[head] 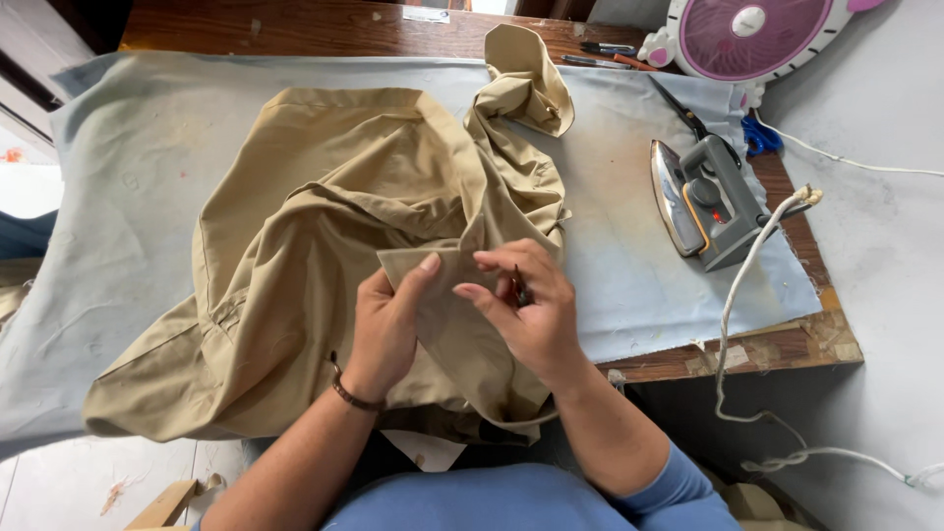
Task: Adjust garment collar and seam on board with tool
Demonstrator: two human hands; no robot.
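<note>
On the counter [295, 25], left hand [385, 329] pinches the tan shirt [324, 226]; right hand [526, 305] grips a small dark tool [518, 285] against it.

I see bare padded tabletop [629, 285] between the khaki garment [324, 246] and the iron [703, 202]; scissors [688, 113] lie beyond.

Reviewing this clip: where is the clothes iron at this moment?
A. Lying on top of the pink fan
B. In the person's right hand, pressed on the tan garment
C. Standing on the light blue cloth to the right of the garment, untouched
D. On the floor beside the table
C. The clothes iron stands on the light blue cloth right of the tan garment, while the left hand and right hand both grip a fold of the garment.
</note>
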